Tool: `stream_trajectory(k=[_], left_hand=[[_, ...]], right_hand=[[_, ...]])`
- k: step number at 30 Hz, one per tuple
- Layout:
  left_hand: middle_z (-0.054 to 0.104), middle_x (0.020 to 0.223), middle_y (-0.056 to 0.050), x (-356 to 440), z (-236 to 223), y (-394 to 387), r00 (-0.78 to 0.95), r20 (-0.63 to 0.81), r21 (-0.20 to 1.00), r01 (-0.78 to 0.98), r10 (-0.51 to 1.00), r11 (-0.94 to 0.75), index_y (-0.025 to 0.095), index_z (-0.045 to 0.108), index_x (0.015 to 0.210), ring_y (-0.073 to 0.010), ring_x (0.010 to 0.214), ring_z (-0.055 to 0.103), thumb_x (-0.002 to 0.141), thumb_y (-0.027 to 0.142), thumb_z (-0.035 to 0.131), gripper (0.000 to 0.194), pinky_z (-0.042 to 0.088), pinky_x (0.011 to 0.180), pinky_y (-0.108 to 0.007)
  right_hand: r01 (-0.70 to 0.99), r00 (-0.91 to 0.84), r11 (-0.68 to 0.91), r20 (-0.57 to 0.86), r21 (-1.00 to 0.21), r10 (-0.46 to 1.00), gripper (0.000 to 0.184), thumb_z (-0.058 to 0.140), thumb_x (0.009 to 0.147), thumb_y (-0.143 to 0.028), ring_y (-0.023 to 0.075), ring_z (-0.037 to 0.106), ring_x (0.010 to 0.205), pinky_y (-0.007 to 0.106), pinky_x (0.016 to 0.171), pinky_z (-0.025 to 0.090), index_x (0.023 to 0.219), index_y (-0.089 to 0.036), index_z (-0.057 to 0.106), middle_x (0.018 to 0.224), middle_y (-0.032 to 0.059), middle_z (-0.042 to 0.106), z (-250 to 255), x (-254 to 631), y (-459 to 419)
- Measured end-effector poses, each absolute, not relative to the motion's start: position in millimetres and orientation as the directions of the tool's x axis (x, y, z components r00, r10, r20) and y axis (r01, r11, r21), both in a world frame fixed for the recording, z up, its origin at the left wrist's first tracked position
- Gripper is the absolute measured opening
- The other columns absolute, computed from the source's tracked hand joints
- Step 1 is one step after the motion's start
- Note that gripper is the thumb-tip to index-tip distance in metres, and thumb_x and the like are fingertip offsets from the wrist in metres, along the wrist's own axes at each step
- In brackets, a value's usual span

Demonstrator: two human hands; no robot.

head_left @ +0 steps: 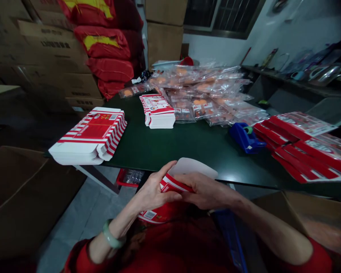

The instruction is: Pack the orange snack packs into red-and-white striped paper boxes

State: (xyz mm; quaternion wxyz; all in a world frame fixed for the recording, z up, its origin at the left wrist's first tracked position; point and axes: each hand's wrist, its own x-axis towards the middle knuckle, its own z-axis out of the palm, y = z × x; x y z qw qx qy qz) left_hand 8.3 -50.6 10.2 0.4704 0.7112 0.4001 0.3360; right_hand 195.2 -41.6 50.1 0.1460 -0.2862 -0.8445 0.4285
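Note:
Close to my body, at the table's front edge, I hold a red-and-white printed cardboard box. It is bent, with its white inner side showing at the top and a barcode low on the left. My left hand grips its left side, thumb across the front. My right hand is closed on the box from the right, fingers curled over its upper edge. Both hands meet in the middle and hide part of the box. Flat striped boxes lie stacked at the left, with a smaller stack farther back.
Clear bags with orange and brown contents are piled at the back of the green table. A blue tape dispenser stands right, beside red-topped plastic packaging. Cartons and red sacks rise behind; an open carton is left.

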Motion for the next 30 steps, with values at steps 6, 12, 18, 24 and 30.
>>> stream_trajectory(k=[6,12,18,24,30], left_hand=[[0.063,0.123,-0.013,15.5,-2.3,-39.1,0.63,0.002,0.985,0.134,0.776,-0.111,0.017,0.032,0.143,-0.0311,0.109,0.06,0.046,0.033,0.087,0.113,0.045,0.097,-0.042],[0.057,0.131,-0.013,27.8,-16.3,-13.9,0.726,0.058,0.998,-0.046,0.686,-0.035,0.018,0.046,0.135,-0.0339,0.119,0.053,0.031,0.025,0.092,0.114,0.041,0.103,-0.042],[0.071,0.103,-0.008,28.6,-10.8,-8.0,0.678,-0.01,0.961,-0.195,0.735,0.194,0.014,0.061,0.111,-0.0264,0.094,0.067,0.037,0.013,0.089,0.079,0.052,0.086,-0.035],[0.074,0.078,-0.006,16.6,-11.2,-2.1,0.344,-0.096,0.886,-0.399,0.934,0.238,0.01,0.067,0.09,-0.0234,0.073,0.069,0.041,0.023,0.088,0.054,0.055,0.071,-0.033],[0.073,0.072,-0.004,21.9,-13.8,-1.3,0.039,-0.125,0.906,-0.404,0.991,0.13,0.011,0.066,0.082,-0.0209,0.065,0.067,0.037,0.027,0.087,0.052,0.054,0.063,-0.031]], right_hand=[[0.368,-0.859,0.507,-0.075,-0.779,0.507,0.025,0.04,0.078,-0.007,0.01,0.045,0.06,0.024,0.059,0.037,0.056,-0.02,0.039,0.064,-0.003,0.052,48.4,188.7,-36.0],[0.403,-0.823,0.524,-0.047,-0.751,0.566,0.025,0.048,0.07,-0.008,0.009,0.041,0.051,0.025,0.053,0.034,0.05,-0.021,0.039,0.052,-0.0051,0.046,36.1,193.0,-34.1],[0.432,-0.784,0.665,0.11,-0.609,0.611,0.012,0.055,0.076,-0.014,0.0166,0.059,0.074,0.031,0.072,0.048,0.068,-0.022,0.059,0.075,0.0016,0.064,43.5,192.4,-25.2],[0.691,-0.109,0.493,0.598,-0.529,0.794,0.049,0.068,0.076,-0.032,0.0296,0.052,0.116,0.05,0.095,0.042,0.122,-0.02,0.053,0.123,0.0137,0.058,23.2,212.0,-35.2],[0.308,-0.044,0.104,0.095,-0.946,0.994,0.067,0.073,0.068,-0.039,0.0257,0.062,0.103,0.043,0.087,0.051,0.125,-0.019,0.045,0.117,0.0121,0.064,-20.9,188.4,-56.0]])
